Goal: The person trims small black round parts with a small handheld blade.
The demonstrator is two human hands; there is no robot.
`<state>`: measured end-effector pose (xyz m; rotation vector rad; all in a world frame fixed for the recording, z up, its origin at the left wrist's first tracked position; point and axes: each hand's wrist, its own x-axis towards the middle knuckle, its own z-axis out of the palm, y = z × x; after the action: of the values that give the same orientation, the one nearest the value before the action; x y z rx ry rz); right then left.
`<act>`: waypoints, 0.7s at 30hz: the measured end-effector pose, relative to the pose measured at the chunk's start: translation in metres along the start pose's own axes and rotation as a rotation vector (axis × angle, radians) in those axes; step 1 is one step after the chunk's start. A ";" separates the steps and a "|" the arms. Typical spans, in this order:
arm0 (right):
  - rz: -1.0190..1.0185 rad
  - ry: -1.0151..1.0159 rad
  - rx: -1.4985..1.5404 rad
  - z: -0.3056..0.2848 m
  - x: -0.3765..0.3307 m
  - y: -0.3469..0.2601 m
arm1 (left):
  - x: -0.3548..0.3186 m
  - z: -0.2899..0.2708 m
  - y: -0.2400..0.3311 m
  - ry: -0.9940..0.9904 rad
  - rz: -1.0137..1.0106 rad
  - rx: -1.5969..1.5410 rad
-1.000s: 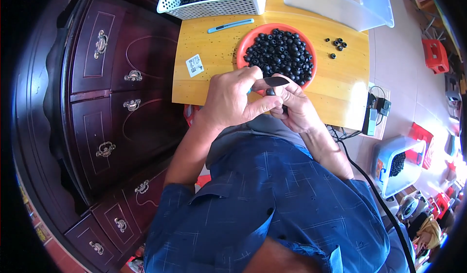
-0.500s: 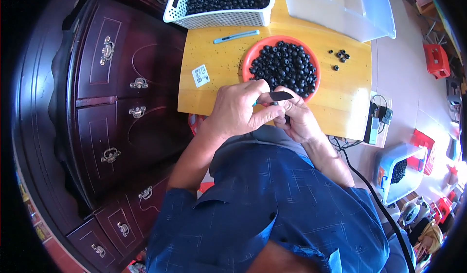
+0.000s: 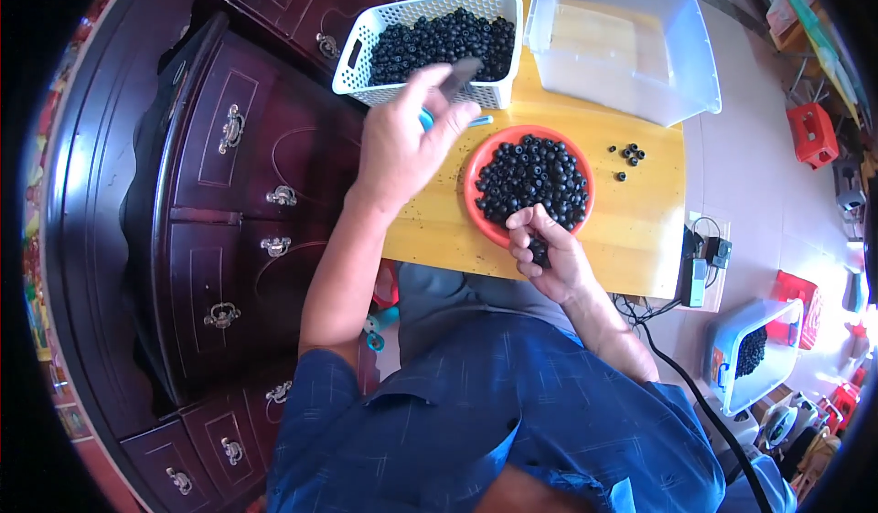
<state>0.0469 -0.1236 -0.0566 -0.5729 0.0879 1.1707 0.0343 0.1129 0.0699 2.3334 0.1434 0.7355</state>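
Vs ½ sec ago, L hand (image 3: 398, 143) has swung up/away from R hand (image 3: 560, 261); they were together nr the red bowl (image 3: 472, 186). Knife (image 3: 460, 76) now overlaps white basket's (image 3: 496, 97) near side in view; blade blurred, long axis diagonal, tip pointing fwd & to R. L fingers wrapped round handle; R fingers curled snug on black beads (image 3: 540, 253) by bowl's near rim.

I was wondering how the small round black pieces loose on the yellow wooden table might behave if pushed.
The black pieces would probably roll, having curved sides on the table. They look light, being small with openings showing in some. They seem stiff, as those heaped in the round orange bowl look evenly rounded.
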 end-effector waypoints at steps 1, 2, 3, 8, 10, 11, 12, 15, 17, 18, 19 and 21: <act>0.017 -0.044 0.069 -0.006 0.003 -0.001 | 0.005 -0.005 -0.001 0.010 -0.012 0.055; 0.015 -0.047 0.067 -0.007 0.003 -0.003 | 0.007 -0.007 0.002 0.029 -0.012 0.034; 0.006 -0.024 0.116 -0.005 0.003 -0.004 | 0.004 -0.004 0.002 0.021 -0.001 0.028; 0.015 -0.042 0.316 -0.004 0.007 -0.007 | -0.051 0.021 0.012 -0.261 -0.079 -0.016; 0.021 -0.281 0.537 -0.013 0.013 -0.005 | -0.067 0.031 0.027 -0.380 -0.151 -0.069; -0.003 -0.159 0.483 -0.016 0.013 -0.004 | -0.077 0.037 0.027 -0.375 -0.130 -0.046; -0.022 -0.039 0.427 -0.004 0.011 -0.007 | -0.086 0.041 0.026 -0.366 -0.112 -0.020; -0.031 -0.099 0.425 0.002 0.013 -0.008 | -0.099 0.053 0.024 -0.423 -0.121 0.013; -0.023 -0.108 0.387 0.000 0.013 -0.009 | -0.103 0.058 0.023 -0.409 -0.063 0.054; -0.024 -0.098 0.390 -0.002 0.014 -0.008 | -0.104 0.059 0.022 -0.416 -0.067 0.046; -0.020 -0.116 0.411 -0.002 0.014 -0.008 | -0.105 0.060 0.020 -0.423 -0.054 0.057; -0.018 -0.107 0.416 -0.001 0.013 -0.008 | -0.104 0.060 0.023 -0.436 -0.058 0.050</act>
<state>0.0593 -0.1148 -0.0589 -0.1432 0.2283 1.1223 -0.0222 0.0303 -0.0010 2.4662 0.0349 0.1851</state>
